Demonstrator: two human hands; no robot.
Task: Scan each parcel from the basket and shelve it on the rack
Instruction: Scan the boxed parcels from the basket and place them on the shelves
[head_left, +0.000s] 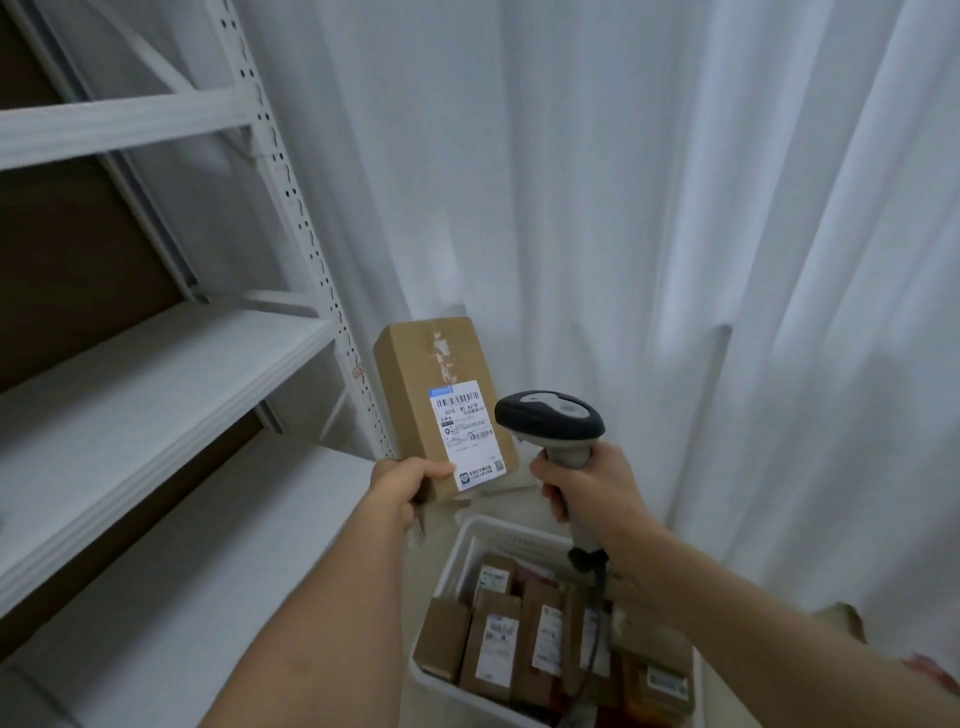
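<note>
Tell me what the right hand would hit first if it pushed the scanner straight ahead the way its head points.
Probably the cardboard parcel held by the left hand: the scanner in the right hand faces its label. Depth is unclear; beyond that hangs the white curtain.

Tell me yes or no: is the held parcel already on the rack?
No: the left hand holds the parcel up beside the rack, facing the scanner.

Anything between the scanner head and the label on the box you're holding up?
Nothing. In the head view the scanner in the right hand sits just right of the label on the box; only white curtain shows in the gap.
</note>
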